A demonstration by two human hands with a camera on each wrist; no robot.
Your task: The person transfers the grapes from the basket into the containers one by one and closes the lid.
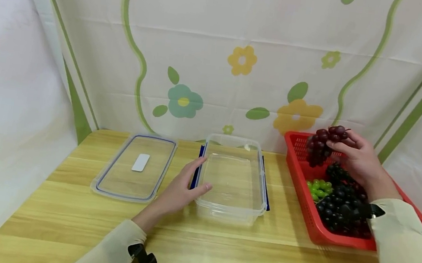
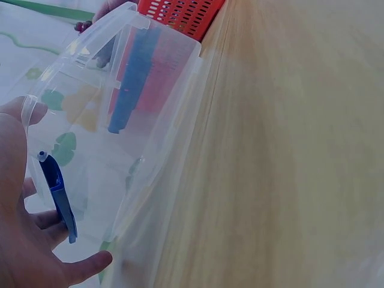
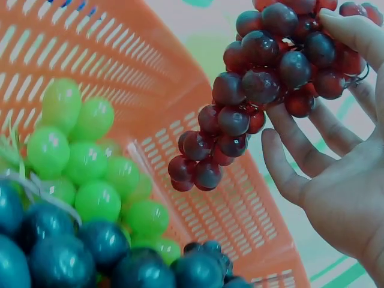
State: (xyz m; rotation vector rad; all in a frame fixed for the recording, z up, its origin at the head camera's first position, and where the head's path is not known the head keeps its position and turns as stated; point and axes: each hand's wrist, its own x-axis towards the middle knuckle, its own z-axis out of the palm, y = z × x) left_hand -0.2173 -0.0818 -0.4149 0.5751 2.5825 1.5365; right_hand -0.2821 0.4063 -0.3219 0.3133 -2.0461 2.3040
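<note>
A bunch of dark red grapes (image 1: 320,145) is held up by my right hand (image 1: 360,159), pinched between thumb and fingers. In the right wrist view the red grapes (image 3: 264,84) hang down to the left of the hand (image 3: 342,186). My left hand (image 1: 179,188) touches the left side of a clear plastic container (image 1: 229,211), with its fingers spread. The left wrist view shows that hand (image 2: 30,234) beside the container's blue latch (image 2: 59,195). Below the right hand, a red basket (image 1: 304,203) holds green grapes (image 1: 318,189) and black grapes (image 1: 337,206).
A clear lid (image 1: 119,182) with a blue seal and a white label (image 1: 140,162) lies on the wooden table (image 1: 220,258), left of the container. Behind the table hangs a flower-patterned cloth (image 1: 203,61).
</note>
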